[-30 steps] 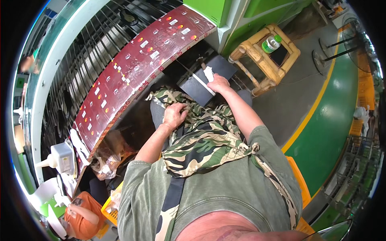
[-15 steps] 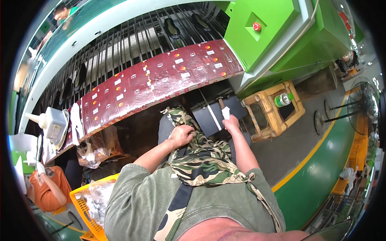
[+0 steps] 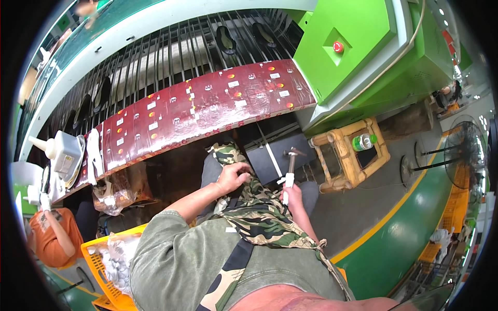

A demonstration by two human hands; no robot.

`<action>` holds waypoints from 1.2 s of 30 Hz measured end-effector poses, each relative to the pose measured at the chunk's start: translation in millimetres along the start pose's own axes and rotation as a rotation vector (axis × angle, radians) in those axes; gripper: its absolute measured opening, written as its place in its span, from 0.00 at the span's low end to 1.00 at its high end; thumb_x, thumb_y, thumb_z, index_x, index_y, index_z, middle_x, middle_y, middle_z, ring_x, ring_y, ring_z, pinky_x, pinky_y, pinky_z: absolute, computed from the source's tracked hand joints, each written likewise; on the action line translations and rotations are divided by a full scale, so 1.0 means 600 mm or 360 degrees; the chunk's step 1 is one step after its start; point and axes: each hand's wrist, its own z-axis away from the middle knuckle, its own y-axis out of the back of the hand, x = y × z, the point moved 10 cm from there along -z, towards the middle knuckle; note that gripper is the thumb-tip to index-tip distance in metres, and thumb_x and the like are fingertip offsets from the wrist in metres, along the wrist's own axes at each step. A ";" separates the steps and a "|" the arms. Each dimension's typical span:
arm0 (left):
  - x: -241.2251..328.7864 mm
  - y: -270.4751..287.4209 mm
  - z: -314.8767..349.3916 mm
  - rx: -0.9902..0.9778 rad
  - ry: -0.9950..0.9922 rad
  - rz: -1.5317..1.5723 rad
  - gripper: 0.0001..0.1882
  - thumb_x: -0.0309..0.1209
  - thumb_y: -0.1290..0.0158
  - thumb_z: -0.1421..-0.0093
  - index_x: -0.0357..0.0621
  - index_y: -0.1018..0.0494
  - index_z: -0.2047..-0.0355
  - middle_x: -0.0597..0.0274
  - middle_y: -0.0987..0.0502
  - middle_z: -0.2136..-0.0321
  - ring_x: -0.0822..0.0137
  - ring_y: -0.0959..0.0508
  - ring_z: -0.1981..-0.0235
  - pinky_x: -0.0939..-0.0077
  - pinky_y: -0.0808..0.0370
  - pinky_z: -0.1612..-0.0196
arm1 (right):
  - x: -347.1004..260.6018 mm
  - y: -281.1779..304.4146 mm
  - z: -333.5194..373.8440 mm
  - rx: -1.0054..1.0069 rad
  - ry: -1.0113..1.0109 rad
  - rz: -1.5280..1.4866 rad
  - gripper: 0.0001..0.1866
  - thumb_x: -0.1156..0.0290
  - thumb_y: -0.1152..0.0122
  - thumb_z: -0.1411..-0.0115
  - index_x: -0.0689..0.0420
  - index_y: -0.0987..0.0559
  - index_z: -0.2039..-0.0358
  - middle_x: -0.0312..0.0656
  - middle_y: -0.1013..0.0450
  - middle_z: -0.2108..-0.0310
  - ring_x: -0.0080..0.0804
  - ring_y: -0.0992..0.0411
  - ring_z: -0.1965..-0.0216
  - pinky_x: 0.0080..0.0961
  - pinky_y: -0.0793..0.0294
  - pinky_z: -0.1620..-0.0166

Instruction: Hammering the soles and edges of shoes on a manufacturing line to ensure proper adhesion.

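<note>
A seated person looks down at their lap, which is covered by a camouflage apron (image 3: 259,217). The right hand (image 3: 292,194), at about five o'clock from the picture's centre, is closed in a fist around the handle of a small hammer (image 3: 290,168). The hammer stands nearly upright, its metal head at the top, pointing toward twelve o'clock. The left hand (image 3: 232,177) sits just left of it, at nine o'clock from the hammer, fingers curled and pressing down on the apron over the knee; whether it grips anything beneath cannot be told. Above both hands, at twelve o'clock, runs a long dark red bench edge (image 3: 197,111) dotted with small stickers. At three o'clock stands a wooden stool (image 3: 345,155) holding a green bottle (image 3: 362,141). At eight o'clock is a yellow crate (image 3: 96,259).
</note>
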 end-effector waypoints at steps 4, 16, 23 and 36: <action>0.030 0.074 -0.098 0.0285 -0.0073 0.0855 0.23 0.23 0.41 0.40 0.35 0.31 0.44 0.54 0.19 0.58 0.69 0.19 0.64 0.76 0.20 0.62 | -0.002 0.016 -0.002 0.0204 0.0163 0.0414 0.05 0.73 0.39 0.42 0.60 0.24 0.68 0.35 0.31 0.85 0.23 0.34 0.88 0.25 0.35 0.84; -0.077 0.392 -0.566 0.1185 0.0507 0.1425 0.31 0.33 0.34 0.44 0.26 0.32 0.46 0.42 0.28 0.48 0.48 0.20 0.56 0.59 0.18 0.54 | 0.033 0.028 0.006 0.0092 0.0102 0.0581 0.08 0.68 0.38 0.39 0.58 0.23 0.63 0.33 0.28 0.79 0.22 0.30 0.82 0.24 0.33 0.78; -0.145 0.410 -0.708 0.1245 0.0462 0.1764 0.17 0.26 0.43 0.38 0.34 0.26 0.49 0.49 0.29 0.44 0.47 0.22 0.53 0.55 0.13 0.60 | 0.033 0.029 0.009 0.0069 0.0075 0.0464 0.08 0.70 0.36 0.39 0.56 0.21 0.60 0.31 0.27 0.77 0.20 0.31 0.78 0.23 0.32 0.74; -0.029 0.412 -0.541 0.0780 0.0518 0.1539 0.17 0.19 0.46 0.39 0.23 0.33 0.52 0.43 0.25 0.56 0.50 0.18 0.66 0.62 0.14 0.62 | 0.047 0.036 -0.029 0.0125 0.0175 0.0639 0.11 0.66 0.36 0.41 0.56 0.23 0.60 0.35 0.26 0.78 0.25 0.27 0.82 0.29 0.26 0.78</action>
